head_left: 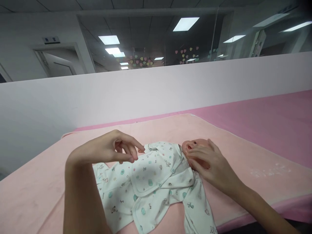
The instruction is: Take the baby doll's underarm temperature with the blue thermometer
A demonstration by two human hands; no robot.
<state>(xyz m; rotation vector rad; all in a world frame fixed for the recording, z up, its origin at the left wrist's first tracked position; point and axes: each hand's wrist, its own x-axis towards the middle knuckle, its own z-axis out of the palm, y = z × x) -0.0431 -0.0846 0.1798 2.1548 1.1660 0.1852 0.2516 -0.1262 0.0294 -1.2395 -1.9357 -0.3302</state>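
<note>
A baby doll lies on its back with its head to the right, dressed in a white patterned baby jacket and matching trousers. My left hand hovers over the doll's middle, thumb and fingers apart with nothing between them. At the head, my right hand lies along the cheek and chin near the collar, fingers bent and the thumb apart from them. It hides part of the doll's face. One front panel of the jacket lies across the chest, and the near sleeve stretches toward me.
Under the doll spreads a peach blanket on a pink padded surface. A low white wall runs along the back. Above it is a glass window with heart stickers, and a doorway shows at the left.
</note>
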